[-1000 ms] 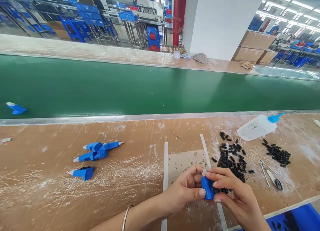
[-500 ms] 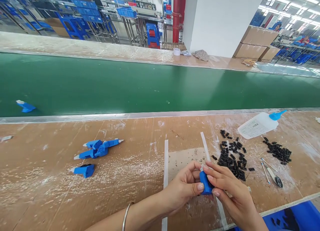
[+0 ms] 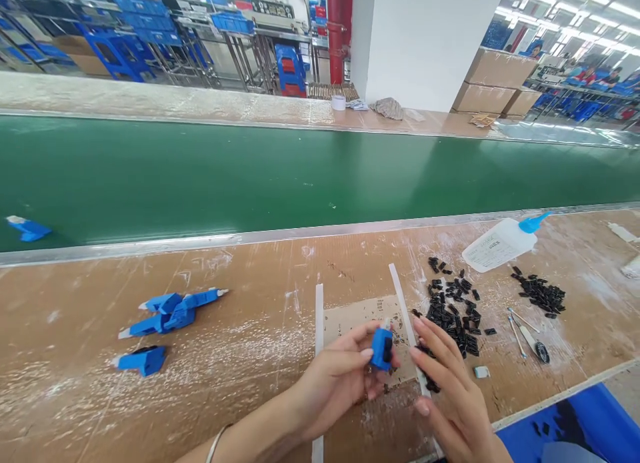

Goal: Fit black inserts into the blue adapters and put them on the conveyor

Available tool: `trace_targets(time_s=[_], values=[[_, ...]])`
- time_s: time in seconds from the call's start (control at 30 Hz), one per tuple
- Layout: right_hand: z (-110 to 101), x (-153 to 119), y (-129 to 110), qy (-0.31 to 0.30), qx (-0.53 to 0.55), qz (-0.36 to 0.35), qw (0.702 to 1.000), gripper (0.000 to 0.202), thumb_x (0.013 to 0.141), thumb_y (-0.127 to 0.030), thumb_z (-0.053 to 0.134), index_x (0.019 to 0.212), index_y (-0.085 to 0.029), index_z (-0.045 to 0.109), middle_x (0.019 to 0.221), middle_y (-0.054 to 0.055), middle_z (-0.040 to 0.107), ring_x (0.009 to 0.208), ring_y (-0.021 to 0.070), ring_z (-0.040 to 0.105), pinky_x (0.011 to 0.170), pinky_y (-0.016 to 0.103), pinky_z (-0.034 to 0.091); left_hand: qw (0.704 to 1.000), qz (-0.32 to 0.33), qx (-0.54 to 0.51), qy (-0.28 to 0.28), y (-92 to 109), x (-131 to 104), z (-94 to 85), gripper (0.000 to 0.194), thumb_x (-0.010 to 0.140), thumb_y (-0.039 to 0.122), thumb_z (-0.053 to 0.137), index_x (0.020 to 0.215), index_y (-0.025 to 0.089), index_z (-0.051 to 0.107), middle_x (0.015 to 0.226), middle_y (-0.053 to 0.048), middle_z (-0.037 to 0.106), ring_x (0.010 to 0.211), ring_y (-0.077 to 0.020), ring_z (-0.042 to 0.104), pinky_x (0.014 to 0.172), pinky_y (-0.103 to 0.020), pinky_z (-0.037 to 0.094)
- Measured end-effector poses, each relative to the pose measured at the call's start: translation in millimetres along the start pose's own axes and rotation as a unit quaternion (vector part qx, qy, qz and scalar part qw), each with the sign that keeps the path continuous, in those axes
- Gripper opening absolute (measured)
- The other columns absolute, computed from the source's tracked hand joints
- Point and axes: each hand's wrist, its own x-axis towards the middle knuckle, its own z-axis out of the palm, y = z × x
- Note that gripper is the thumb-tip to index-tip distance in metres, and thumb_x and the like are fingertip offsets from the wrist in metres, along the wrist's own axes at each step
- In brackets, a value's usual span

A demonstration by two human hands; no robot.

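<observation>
My left hand (image 3: 340,369) grips a blue plastic part (image 3: 382,349) that has a pale tip and a black piece on its side. Just to the right is my right hand (image 3: 453,383), its fingers apart and not touching the blue part; black pieces show beneath its fingers. Beyond it lies a loose pile of small black pieces (image 3: 453,316) on the brown table. Several more blue parts (image 3: 170,313) rest at the left of the table, with one blue part (image 3: 146,361) a little nearer.
A white bottle with a blue nozzle (image 3: 500,245), a second black pile (image 3: 543,295), swabs (image 3: 517,336) and a small pale block (image 3: 481,371) are at the right. The green belt (image 3: 250,176) runs behind, carrying a blue part (image 3: 29,229). A blue bin (image 3: 590,416) sits below the edge.
My right hand has come off the blue part, and its fingers have spread. The left hand has shifted left with the part, whose black piece now shows. The view has turned slightly right.
</observation>
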Motion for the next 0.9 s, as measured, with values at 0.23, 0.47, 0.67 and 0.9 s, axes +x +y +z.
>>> trace_targets(time_s=[0.23,0.47,0.67,0.9], values=[[-14,-1,82,0.116,-0.122,0.160,0.973,0.020,0.099,-0.025,0.050,0.116,-0.020,0.061,0.108,0.012,0.068,0.098,0.0273,0.066,0.086,0.046,0.056,0.987,0.052,0.033,0.150,17,-12,-34.4,0.040,0.077,0.045,0.075,0.100,0.014,0.063,0.066,0.001,0.050,0.053,-0.0060,0.035,0.044,-0.017,0.023],[-6,19,135,0.019,-0.118,0.122,0.985,0.024,0.094,-0.028,0.049,0.109,-0.021,0.067,0.109,0.012,0.069,0.103,0.0304,0.064,0.091,0.053,0.053,0.960,0.132,0.082,0.233,30,-15,-66.2,0.041,0.065,0.037,0.084,0.089,0.015,0.060,0.056,0.007,0.040,0.046,-0.0027,0.019,0.040,-0.016,0.012],[-3,17,145,-0.020,-0.100,0.125,0.987,0.024,0.092,-0.025,0.048,0.103,-0.020,0.069,0.110,0.012,0.069,0.103,0.0303,0.064,0.093,0.054,0.053,0.953,0.140,0.104,0.248,36,-19,-70.8,0.044,0.062,0.040,0.085,0.090,0.015,0.061,0.054,0.007,0.042,0.046,-0.0027,0.018,0.042,-0.016,0.011],[-6,19,145,0.000,-0.039,0.154,0.987,0.022,0.093,-0.033,0.055,0.101,-0.022,0.071,0.105,0.011,0.070,0.101,0.0315,0.064,0.094,0.056,0.051,0.943,0.154,0.127,0.265,31,-20,-68.4,0.040,0.064,0.038,0.082,0.090,0.015,0.061,0.053,0.006,0.043,0.046,-0.0036,0.022,0.043,-0.018,0.012]])
